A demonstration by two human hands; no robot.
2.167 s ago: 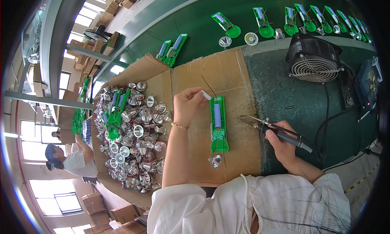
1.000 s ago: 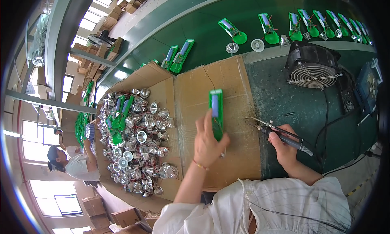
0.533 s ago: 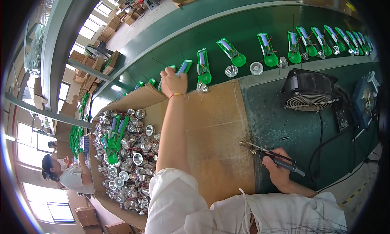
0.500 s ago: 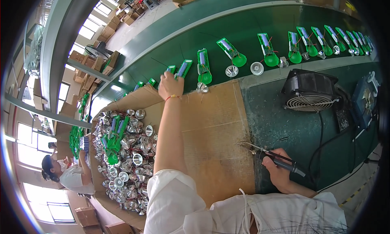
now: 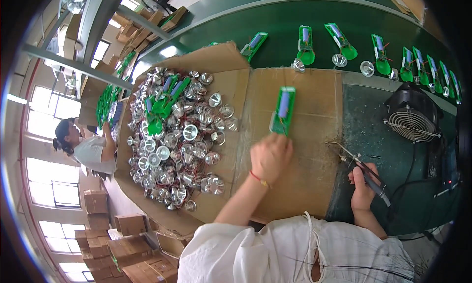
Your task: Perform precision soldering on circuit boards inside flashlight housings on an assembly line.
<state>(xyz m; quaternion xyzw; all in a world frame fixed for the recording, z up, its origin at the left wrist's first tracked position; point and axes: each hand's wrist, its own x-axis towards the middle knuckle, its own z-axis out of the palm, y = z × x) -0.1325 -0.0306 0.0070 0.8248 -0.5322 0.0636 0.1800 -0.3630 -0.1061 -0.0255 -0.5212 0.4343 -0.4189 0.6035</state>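
Positioning the green housing [image 5: 283, 111] seemed underway, left grip [image 5: 271, 158] hidden; steadying looked due. Right of it, right grip [image 5: 362, 188] clasped a soldering iron [image 5: 376, 185].

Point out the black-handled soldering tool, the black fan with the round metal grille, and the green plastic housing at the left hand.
Black-handled soldering tool [image 5: 377, 186]: head view, on its handle.
Black fan [image 5: 412, 125]: head view, on its round grille.
Green plastic housing [image 5: 291, 107]: head view, on its right rim.

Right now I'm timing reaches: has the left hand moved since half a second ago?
Yes: against the cardboard sheet, the left hand has moved nearer and rightward, from around the sheet's far left corner to over the sheet itself.
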